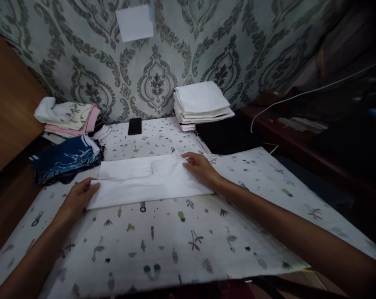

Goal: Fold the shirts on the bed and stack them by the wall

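A white piece of cloth (144, 180), folded into a long flat shape, lies across the patterned sheet before me. It looks like a garment, though its exact kind does not show. My left hand (79, 195) pinches its left edge between thumb and fingers. At the upper right, my right hand (200, 166) is closed on the cloth's far edge, where the fabric rises slightly into a small peak. Creases and a fold line run along the middle of the cloth.
A printed white sheet (163, 241) covers the table. Behind left are folded clothes (72, 118) and a blue garment (66, 155). A black phone (135, 126) lies near the wall. White folded cloths (203, 99) are stacked behind right, beside a black item (228, 135). A thin cable (300, 93) hangs at right.
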Tool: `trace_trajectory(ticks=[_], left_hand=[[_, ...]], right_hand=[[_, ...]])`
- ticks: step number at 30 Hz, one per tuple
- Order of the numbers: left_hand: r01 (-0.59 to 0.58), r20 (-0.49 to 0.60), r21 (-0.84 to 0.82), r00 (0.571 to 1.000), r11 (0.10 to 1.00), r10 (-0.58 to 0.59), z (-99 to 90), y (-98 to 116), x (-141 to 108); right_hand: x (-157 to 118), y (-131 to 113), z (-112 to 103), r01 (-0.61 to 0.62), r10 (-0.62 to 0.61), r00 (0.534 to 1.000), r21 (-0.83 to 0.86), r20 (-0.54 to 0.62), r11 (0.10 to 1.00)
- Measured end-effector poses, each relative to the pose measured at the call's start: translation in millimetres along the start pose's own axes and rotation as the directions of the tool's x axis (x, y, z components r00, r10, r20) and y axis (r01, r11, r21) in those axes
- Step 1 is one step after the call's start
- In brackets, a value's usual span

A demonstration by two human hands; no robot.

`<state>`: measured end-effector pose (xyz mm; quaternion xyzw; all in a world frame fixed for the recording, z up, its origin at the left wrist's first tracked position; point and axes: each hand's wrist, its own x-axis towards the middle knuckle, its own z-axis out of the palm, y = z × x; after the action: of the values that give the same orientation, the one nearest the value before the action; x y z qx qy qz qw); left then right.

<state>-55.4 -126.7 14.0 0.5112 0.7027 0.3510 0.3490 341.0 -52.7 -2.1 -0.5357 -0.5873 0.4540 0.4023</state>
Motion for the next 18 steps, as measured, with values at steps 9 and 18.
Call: trace_trajectory(ticks=[9,18], left_hand=[[-0.192,0.027,0.466,0.979,0.864,0.202,4.1,16,6],[-0.202,0.089,0.934,0.930,0.294,0.357,16.5,52,-9]], right_hand=[[2,9,-4,0.024,-0.030,0.999,-0.137,-0.037,0.990],[-24,-3,-21,-0.092,0.094,0.989,0.027,-0.116,0.995]])
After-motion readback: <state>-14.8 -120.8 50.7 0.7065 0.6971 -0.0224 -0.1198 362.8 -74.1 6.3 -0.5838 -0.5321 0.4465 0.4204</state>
